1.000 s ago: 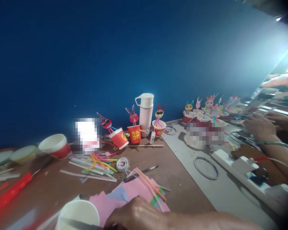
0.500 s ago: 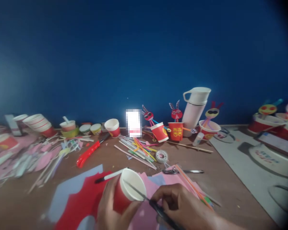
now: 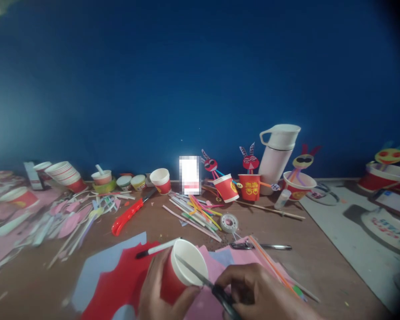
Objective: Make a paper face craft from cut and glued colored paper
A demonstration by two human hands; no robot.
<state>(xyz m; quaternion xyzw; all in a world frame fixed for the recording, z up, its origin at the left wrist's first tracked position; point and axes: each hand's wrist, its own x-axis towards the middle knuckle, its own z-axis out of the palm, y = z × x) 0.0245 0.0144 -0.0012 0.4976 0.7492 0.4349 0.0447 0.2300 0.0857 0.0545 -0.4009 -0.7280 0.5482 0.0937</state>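
A red paper cup (image 3: 173, 282) with a white inside is gripped in my left hand (image 3: 156, 291), its mouth tilted towards the right. My right hand (image 3: 253, 289) is closed around the dark handle of a pair of scissors (image 3: 222, 295). The blade reaches over the near right rim and into the cup's mouth. Just behind the cup, a white marker with a black end (image 3: 158, 248) lies across red paper (image 3: 120, 278). Pink paper (image 3: 203, 306) lies below the hands.
A red-handled knife (image 3: 128, 218), coloured straws (image 3: 196, 215) and a tape roll (image 3: 229, 223) lie behind my hands. Cup puppets (image 3: 251, 186) and a white thermos (image 3: 276, 160) stand along the blue wall. Stacked cups (image 3: 66, 175) and paper scraps (image 3: 68, 222) fill the left.
The view has shifted slightly, so everything sits a little lower and further right. Both hands still hold the cup and scissors in nearly the same pose.
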